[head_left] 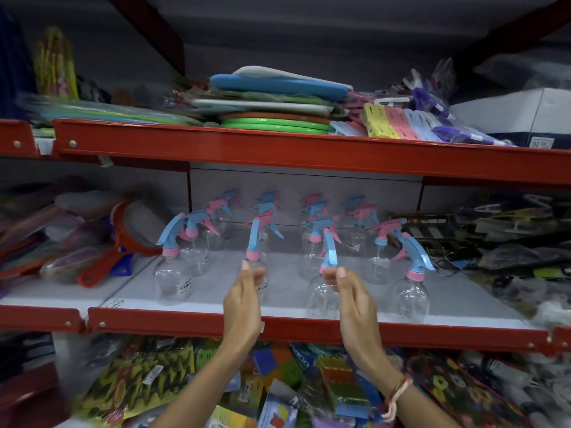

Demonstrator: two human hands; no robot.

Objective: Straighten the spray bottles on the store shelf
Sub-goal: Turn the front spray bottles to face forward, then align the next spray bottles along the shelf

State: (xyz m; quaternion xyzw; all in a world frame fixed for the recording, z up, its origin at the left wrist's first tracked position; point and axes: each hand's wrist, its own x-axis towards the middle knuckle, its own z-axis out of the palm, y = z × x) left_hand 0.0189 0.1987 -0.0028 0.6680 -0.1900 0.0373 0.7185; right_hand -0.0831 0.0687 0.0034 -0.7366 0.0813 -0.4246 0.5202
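Several clear spray bottles with blue and pink trigger heads stand in rows on the white middle shelf (pixel 287 291). My left hand (pixel 244 301) pinches the neck of a front bottle (pixel 255 242) left of centre, just below its pink collar. My right hand (pixel 349 298) pinches the neck of the neighbouring front bottle (pixel 324 298), whose blue trigger points up. Another front bottle (pixel 412 291) stands to the right and one (pixel 173 279) to the left. All bottles look upright; their heads face different ways.
A red shelf rail (pixel 185 322) runs along the front edge below my wrists. A red-framed sieve (pixel 123 239) and packaged goods lie at the left, dark packets (pixel 509 242) at the right. The upper shelf holds stacked plastic boards (pixel 278 97); packets fill the shelf below.
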